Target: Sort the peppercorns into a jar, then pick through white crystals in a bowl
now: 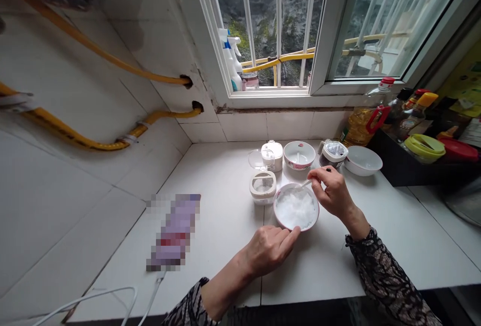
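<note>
A bowl [296, 207] with a pink rim stands on the white tiled counter, holding a white substance that looks powdery or foamy. My left hand [268, 250] is at its near edge, with the thumb or a finger on the rim and the other fingers curled. My right hand [331, 191] pinches the handle of a white spoon [303, 184], whose far end reaches into the white substance. Just left of the bowl sits a square container [262, 188] with its clear lid [260, 159] raised.
Behind are a white jar [272, 155], a floral bowl [299, 155], a dark-filled jar [332, 153] and a white bowl [363, 160]. An oil bottle [363, 123] and black rack [391, 160] stand right. A blurred-out phone-like object [176, 233] with a cable lies left.
</note>
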Demonstrator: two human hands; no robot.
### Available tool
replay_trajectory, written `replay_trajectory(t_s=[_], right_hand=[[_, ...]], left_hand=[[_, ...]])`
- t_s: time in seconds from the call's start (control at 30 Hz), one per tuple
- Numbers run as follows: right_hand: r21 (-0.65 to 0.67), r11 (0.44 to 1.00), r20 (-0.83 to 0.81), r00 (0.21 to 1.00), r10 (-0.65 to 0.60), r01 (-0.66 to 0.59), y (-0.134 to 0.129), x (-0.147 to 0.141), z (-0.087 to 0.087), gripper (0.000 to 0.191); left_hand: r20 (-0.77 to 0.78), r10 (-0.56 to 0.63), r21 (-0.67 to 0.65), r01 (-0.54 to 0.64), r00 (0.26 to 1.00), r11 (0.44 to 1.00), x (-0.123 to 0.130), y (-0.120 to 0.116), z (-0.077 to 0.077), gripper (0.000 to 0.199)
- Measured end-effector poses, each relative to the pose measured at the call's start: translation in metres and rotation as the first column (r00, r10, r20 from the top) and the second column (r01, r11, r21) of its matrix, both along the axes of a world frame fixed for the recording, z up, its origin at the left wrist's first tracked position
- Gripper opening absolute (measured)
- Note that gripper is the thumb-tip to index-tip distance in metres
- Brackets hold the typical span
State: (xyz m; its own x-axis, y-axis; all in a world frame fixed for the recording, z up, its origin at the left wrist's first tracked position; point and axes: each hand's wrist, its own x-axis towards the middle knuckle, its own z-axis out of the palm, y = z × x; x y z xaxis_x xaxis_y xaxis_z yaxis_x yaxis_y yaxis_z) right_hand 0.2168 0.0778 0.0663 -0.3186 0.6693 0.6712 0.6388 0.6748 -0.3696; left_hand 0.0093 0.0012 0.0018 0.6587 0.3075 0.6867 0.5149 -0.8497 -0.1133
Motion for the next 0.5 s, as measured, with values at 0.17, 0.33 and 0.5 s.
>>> replay_trajectory(t_s=[0.17,0.33,0.5], right_hand=[[-0.027,0.999,0.100,0.995,0.029,-0.027,0.003,-0.006,-0.010,0.019],[-0.186,0.982,-0.032,0.999,-0.044,0.037,0.007,-0.008,-0.018,0.020],[-0.431,0.902,-0.287,0.943,-0.169,0.030,0.012,-0.001,-0.015,0.019]], left_hand=[[-0.008,-0.003,-0.014,0.003,1.000,1.000,-0.001,0.000,-0.001,0.021],[0.006,0.000,-0.004,0.001,1.000,1.000,-0.001,0.000,-0.002,0.021],[0.000,-0.011,-0.015,0.011,1.000,1.000,-0.002,0.000,-0.002,0.021]])
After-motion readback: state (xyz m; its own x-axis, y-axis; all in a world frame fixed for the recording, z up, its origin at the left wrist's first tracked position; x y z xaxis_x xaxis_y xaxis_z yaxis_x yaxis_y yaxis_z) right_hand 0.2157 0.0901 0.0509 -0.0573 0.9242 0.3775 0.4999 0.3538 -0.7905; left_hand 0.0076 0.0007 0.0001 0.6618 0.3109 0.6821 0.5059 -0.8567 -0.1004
